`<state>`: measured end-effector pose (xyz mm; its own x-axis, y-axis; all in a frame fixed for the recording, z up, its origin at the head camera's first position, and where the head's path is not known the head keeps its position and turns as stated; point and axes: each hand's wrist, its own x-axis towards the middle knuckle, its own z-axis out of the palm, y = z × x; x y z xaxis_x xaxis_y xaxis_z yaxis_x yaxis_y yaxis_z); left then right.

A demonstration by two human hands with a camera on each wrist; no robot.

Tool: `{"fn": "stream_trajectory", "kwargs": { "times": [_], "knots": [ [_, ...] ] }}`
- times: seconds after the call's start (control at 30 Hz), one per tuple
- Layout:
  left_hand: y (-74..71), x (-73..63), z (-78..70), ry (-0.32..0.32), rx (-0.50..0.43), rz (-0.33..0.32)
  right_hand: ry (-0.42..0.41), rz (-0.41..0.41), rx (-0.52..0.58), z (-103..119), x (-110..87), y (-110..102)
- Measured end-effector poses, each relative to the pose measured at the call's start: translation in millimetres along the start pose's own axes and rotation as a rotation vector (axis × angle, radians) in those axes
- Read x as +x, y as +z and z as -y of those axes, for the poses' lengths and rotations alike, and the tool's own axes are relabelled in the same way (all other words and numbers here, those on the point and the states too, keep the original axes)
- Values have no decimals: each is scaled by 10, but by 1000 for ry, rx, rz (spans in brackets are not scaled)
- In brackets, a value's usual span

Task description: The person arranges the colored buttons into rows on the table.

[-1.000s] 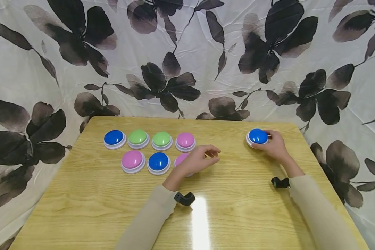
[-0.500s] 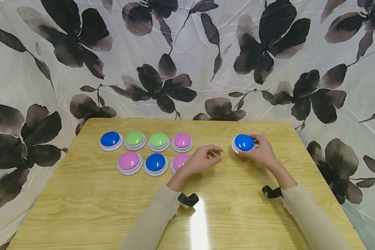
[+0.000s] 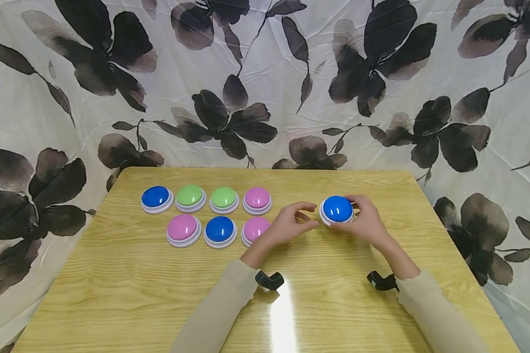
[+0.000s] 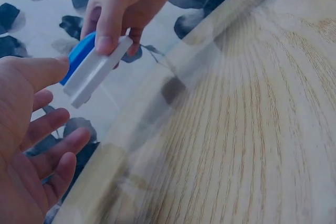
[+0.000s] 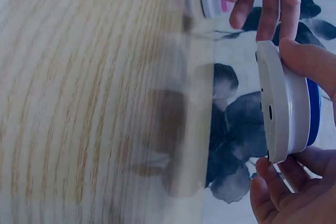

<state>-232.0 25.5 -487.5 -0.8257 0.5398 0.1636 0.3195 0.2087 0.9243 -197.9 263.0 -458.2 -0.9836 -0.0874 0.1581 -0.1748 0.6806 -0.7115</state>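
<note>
My right hand (image 3: 367, 221) grips a blue dome push button (image 3: 337, 209) by its white round base, thumb on the near side and fingers on the far side. In the right wrist view the button's white base (image 5: 275, 103) is raised off the tabletop, its underside showing. My left hand (image 3: 287, 225) has its fingers spread and relaxed, with fingertips right beside the button's left rim. The left wrist view puts the left thumb (image 4: 50, 71) close to the blue dome. My left hand and wrist partly hide a pink button (image 3: 254, 228).
To the left stand two rows of push buttons: a blue one (image 3: 155, 196), two green ones (image 3: 189, 196) and a pink one (image 3: 257, 198) behind, a pink one (image 3: 181, 227) and a blue one (image 3: 220, 229) in front. A floral cloth (image 3: 291, 78) hangs behind the wooden table (image 3: 137, 304).
My right hand has carried the blue button leftward and slightly nearer, up to my left hand. The left hand has shifted slightly right, its fingers parting a little. The rows have kept their arrangement.
</note>
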Motion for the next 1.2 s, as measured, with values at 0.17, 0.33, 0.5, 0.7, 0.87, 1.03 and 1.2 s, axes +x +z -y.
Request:
{"fn": "stream_trajectory", "kwargs": {
  "times": [0.17,0.33,0.5,0.7,0.87,1.03,1.2],
  "knots": [
    [42,40,54,-13,-19,-6,-17,5,9,-6,-48,32],
    [68,79,67,-12,-38,11,-31,12,10,16,-76,41],
    [90,117,87,-1,-54,24,-34,18,11,32,-96,21],
    [160,149,165,-4,-74,32,-25,29,22,-12,-116,25],
    [187,143,195,-15,-91,47,-31,55,22,-19,-128,62],
    [198,121,186,-12,-53,67,-55,78,19,2,-142,85],
    [186,95,137,23,-28,52,-77,81,40,16,-166,88]
  ]
}}
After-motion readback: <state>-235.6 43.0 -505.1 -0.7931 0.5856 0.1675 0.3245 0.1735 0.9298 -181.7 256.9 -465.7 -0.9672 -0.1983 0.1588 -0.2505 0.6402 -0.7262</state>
